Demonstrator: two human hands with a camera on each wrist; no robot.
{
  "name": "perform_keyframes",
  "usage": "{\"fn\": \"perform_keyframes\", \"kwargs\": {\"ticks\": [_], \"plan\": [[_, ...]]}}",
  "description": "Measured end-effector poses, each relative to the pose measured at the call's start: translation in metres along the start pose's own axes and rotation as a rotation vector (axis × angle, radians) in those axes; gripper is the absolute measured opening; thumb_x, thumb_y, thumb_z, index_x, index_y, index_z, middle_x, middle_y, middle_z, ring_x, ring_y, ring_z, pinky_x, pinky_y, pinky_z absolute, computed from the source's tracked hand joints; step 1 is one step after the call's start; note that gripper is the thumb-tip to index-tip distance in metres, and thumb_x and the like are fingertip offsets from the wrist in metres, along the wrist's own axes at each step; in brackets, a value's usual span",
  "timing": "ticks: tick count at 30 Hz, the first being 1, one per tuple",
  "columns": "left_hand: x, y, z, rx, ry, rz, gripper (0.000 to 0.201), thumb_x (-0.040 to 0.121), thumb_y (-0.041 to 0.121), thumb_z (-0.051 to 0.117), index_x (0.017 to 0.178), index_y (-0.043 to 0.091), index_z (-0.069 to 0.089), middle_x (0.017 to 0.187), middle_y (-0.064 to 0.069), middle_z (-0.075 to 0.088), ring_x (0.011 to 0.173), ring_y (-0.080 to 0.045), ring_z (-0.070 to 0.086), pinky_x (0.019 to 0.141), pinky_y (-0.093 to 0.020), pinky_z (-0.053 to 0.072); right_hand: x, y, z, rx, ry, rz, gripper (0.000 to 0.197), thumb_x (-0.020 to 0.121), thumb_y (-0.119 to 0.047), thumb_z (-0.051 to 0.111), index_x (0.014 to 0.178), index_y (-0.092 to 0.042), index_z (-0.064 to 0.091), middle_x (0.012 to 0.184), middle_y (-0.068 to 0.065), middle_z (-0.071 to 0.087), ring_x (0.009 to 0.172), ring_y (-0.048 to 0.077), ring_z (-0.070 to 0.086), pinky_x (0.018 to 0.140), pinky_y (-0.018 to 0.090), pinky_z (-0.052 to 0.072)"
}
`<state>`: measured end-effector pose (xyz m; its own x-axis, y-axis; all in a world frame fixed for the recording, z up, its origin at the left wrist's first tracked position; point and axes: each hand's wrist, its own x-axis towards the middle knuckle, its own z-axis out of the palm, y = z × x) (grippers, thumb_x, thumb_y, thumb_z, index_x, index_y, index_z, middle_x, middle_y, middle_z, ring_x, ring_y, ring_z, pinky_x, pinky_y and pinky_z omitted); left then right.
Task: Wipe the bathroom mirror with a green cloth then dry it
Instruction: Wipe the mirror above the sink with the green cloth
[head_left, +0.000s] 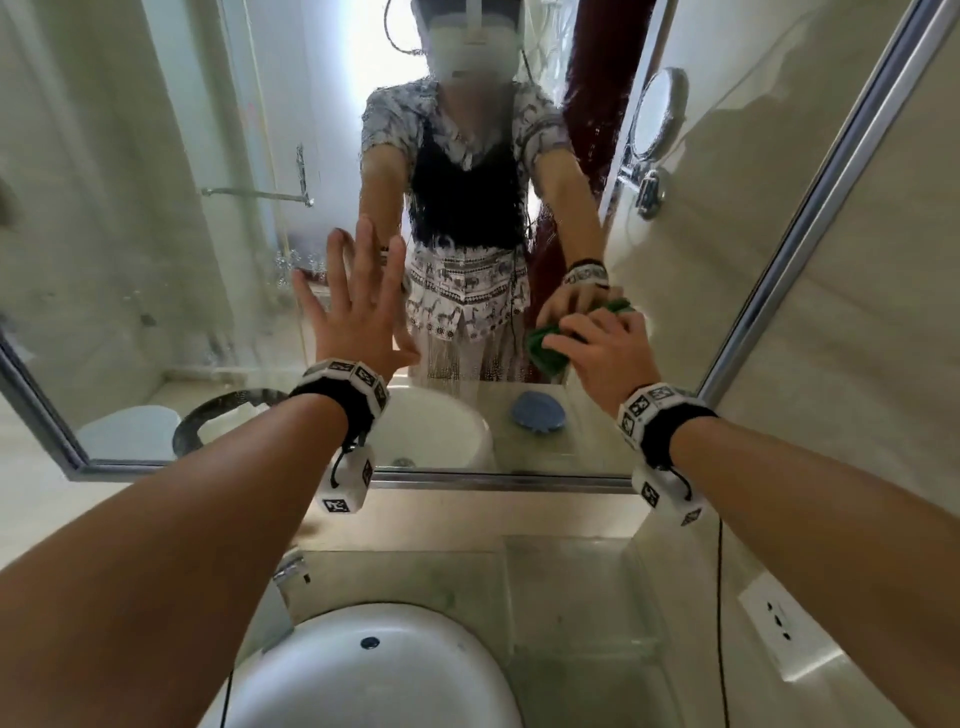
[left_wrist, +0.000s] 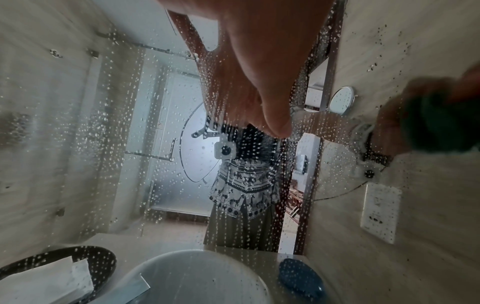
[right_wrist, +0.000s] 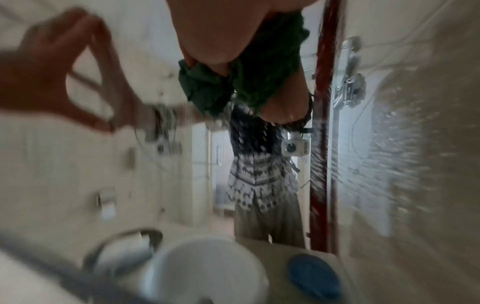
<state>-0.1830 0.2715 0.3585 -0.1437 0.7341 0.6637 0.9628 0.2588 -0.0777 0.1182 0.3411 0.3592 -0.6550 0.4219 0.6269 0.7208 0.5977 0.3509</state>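
The bathroom mirror (head_left: 182, 234) fills the wall ahead, its glass speckled with water drops (left_wrist: 109, 127) on the left part. My right hand (head_left: 602, 343) presses a crumpled green cloth (head_left: 550, 348) against the lower right of the glass, fingers curled over it. The right wrist view shows the green cloth (right_wrist: 207, 86) bunched under the palm, blurred by motion. My left hand (head_left: 353, 301) is flat on the glass left of centre, fingers spread and straight. In the left wrist view the thumb (left_wrist: 275, 115) touches the wet glass.
A white basin (head_left: 374, 670) with a chrome tap (head_left: 291, 566) sits below the mirror's metal frame (head_left: 498, 480). A glass shelf (head_left: 571, 592) lies to its right. A wall socket (head_left: 779, 623) is on the right wall. A blue object shows only in reflection (head_left: 537, 410).
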Motion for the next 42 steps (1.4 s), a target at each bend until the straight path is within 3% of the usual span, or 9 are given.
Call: {"fn": "perform_keyframes", "kwargs": {"ticks": [4, 9, 19, 23, 26, 31, 35, 38, 42], "plan": [[0.000, 0.000, 0.002, -0.033, -0.002, 0.004, 0.146, 0.050, 0.075, 0.078, 0.157, 0.023, -0.006, 0.163, -0.014, -0.008, 0.148, -0.043, -0.001, 0.107, -0.075, 0.015, 0.046, 0.001, -0.030, 0.278, 0.189, 0.390, 0.031, 0.093, -0.016, 0.054, 0.121, -0.024, 0.061, 0.121, 0.009, 0.057, 0.106, 0.032, 0.055, 0.087, 0.047, 0.050], [-0.002, 0.001, 0.001, -0.060, 0.011, 0.010, 0.135, 0.057, 0.068, 0.078, 0.158, 0.023, -0.001, 0.163, -0.015, -0.004, 0.148, -0.043, 0.000, 0.106, -0.076, 0.015, 0.088, -0.005, -0.053, 0.305, 0.409, 0.711, 0.041, 0.095, -0.018, 0.052, 0.135, -0.025, 0.051, 0.135, 0.006, 0.046, 0.117, 0.020, 0.050, 0.086, 0.029, 0.050], [-0.001, 0.004, 0.004, 0.009, 0.001, -0.021, 0.149, 0.047, 0.074, 0.079, 0.157, 0.024, -0.008, 0.162, -0.013, -0.011, 0.148, -0.044, 0.001, 0.105, -0.074, 0.021, 0.027, -0.042, 0.020, 0.039, 0.102, -0.096, 0.043, 0.088, -0.017, 0.059, 0.130, -0.023, 0.061, 0.124, 0.008, 0.059, 0.100, 0.028, 0.055, 0.068, 0.038, 0.056], [-0.002, 0.005, 0.001, -0.008, 0.001, -0.013, 0.145, 0.050, 0.077, 0.075, 0.156, 0.026, -0.009, 0.163, -0.014, -0.009, 0.148, -0.045, -0.001, 0.107, -0.074, 0.018, -0.009, -0.044, 0.039, 0.064, -0.022, -0.231, 0.042, 0.087, -0.017, 0.039, 0.113, -0.022, 0.072, 0.110, 0.006, 0.065, 0.084, 0.027, 0.060, 0.060, 0.032, 0.054], [-0.001, 0.002, 0.006, -0.011, -0.017, -0.013, 0.146, 0.050, 0.079, 0.074, 0.156, 0.026, -0.012, 0.163, -0.015, -0.010, 0.147, -0.045, -0.005, 0.107, -0.075, 0.015, -0.015, -0.035, 0.038, 0.095, -0.028, -0.261, 0.043, 0.086, -0.017, 0.037, 0.106, -0.019, 0.074, 0.102, 0.007, 0.066, 0.078, 0.027, 0.061, 0.058, 0.032, 0.054], [-0.002, 0.002, 0.005, -0.008, -0.017, -0.020, 0.146, 0.050, 0.079, 0.075, 0.156, 0.026, -0.010, 0.163, -0.013, -0.009, 0.147, -0.046, -0.002, 0.106, -0.076, 0.017, 0.023, -0.023, 0.012, 0.079, 0.120, -0.091, 0.036, 0.081, -0.017, 0.073, 0.116, -0.022, 0.070, 0.108, 0.006, 0.065, 0.087, 0.025, 0.061, 0.068, 0.032, 0.054], [-0.002, 0.003, 0.004, -0.012, -0.012, -0.021, 0.147, 0.050, 0.077, 0.076, 0.155, 0.026, -0.013, 0.163, -0.013, -0.008, 0.147, -0.046, 0.000, 0.105, -0.076, 0.020, 0.088, -0.026, -0.031, 0.139, 0.380, 0.199, 0.039, 0.091, -0.017, 0.059, 0.130, -0.019, 0.061, 0.120, 0.007, 0.061, 0.098, 0.027, 0.058, 0.065, 0.035, 0.057], [-0.002, 0.000, 0.006, -0.003, -0.006, -0.014, 0.147, 0.050, 0.078, 0.075, 0.155, 0.026, -0.014, 0.162, -0.012, -0.010, 0.147, -0.046, 0.000, 0.105, -0.075, 0.021, 0.125, -0.036, -0.046, 0.192, 0.433, 0.340, 0.046, 0.091, -0.011, 0.058, 0.136, -0.019, 0.054, 0.128, 0.008, 0.056, 0.111, 0.031, 0.055, 0.070, 0.040, 0.059], [-0.003, -0.002, 0.008, 0.008, 0.011, -0.006, 0.140, 0.053, 0.080, 0.072, 0.157, 0.025, -0.005, 0.163, -0.011, -0.008, 0.148, -0.044, 0.001, 0.104, -0.074, 0.024, 0.124, -0.060, -0.022, 0.098, 0.366, 0.088, 0.048, 0.086, -0.009, 0.060, 0.133, -0.021, 0.059, 0.124, 0.006, 0.059, 0.105, 0.030, 0.058, 0.076, 0.043, 0.057]]}}
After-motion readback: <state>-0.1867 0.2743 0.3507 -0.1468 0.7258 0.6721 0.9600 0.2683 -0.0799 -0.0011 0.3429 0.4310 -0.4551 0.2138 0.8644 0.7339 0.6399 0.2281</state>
